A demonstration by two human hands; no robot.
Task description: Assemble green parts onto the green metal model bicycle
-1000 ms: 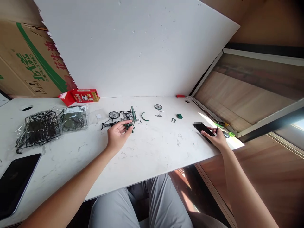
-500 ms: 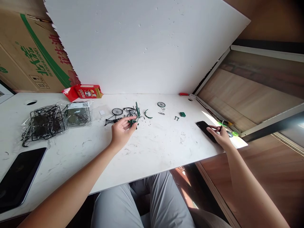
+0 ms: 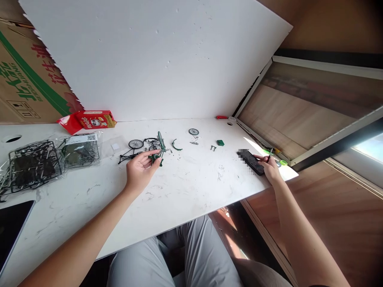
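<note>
My left hand [image 3: 140, 170] is closed on a small green model bicycle part [image 3: 161, 143], pinched between thumb and fingers just above the table. Beside it on the table lie black bicycle pieces, among them a spoked wheel [image 3: 135, 144] and a dark frame piece [image 3: 125, 157]. A curved green strip [image 3: 176, 145] rests just to the right. Far to the right, my right hand [image 3: 271, 170] has its fingertips on a black phone [image 3: 250, 161] lying flat. A thin dark stick-like tool [image 3: 271, 154] pokes up from between its closed fingers; its kind is unclear.
Bagged sprues of black parts [image 3: 34, 165] lie at left near a red box [image 3: 95, 119] and a tablet [image 3: 13, 227]. Another wheel [image 3: 194, 131], a green block [image 3: 220, 142] and a small bracket [image 3: 213, 148] sit mid-table. A white board [image 3: 155, 59] stands behind; a framed panel [image 3: 311, 103] borders the right.
My view has swung right, so things sit further left in it. The left hand still holds the green part; the right fingers are still at the phone, whose surface now appears partly pixelated.
</note>
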